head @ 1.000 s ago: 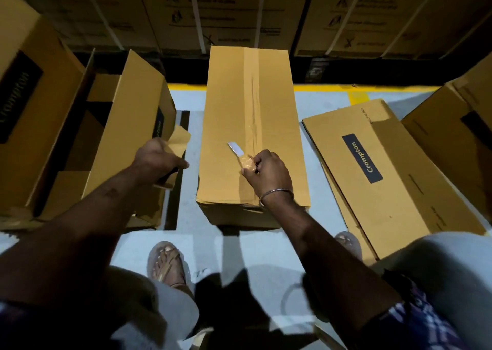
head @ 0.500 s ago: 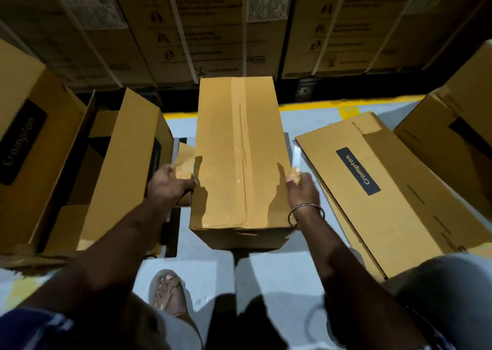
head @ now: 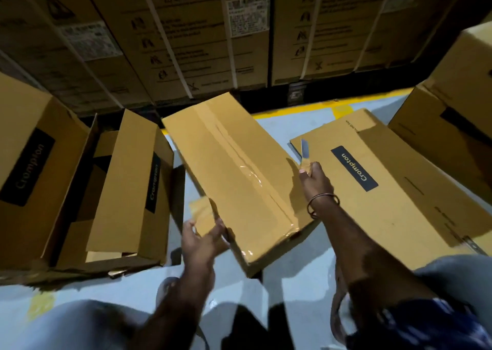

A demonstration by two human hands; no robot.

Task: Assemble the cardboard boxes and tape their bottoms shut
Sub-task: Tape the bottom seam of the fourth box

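Note:
A long brown cardboard box (head: 234,174) lies on the floor in the middle, turned slantwise, with clear tape running down its top seam. My left hand (head: 203,239) grips the box's near left edge, with a loose piece of brown tape (head: 201,212) just beyond its fingers. My right hand (head: 315,176) is at the box's right side and holds a small blade (head: 304,148) with a tape-wrapped handle, the blade pointing up.
A flattened Crompton box (head: 386,190) lies on the floor at the right. Open Crompton boxes (head: 127,190) stand at the left, another box (head: 452,115) at far right. Strapped cartons (head: 199,38) form a wall behind. My sandalled foot (head: 166,287) is on the grey floor.
The taped box has swung from straight to slanted, its far end to the left. My left hand slid down to its near left edge. The right hand with the blade moved right.

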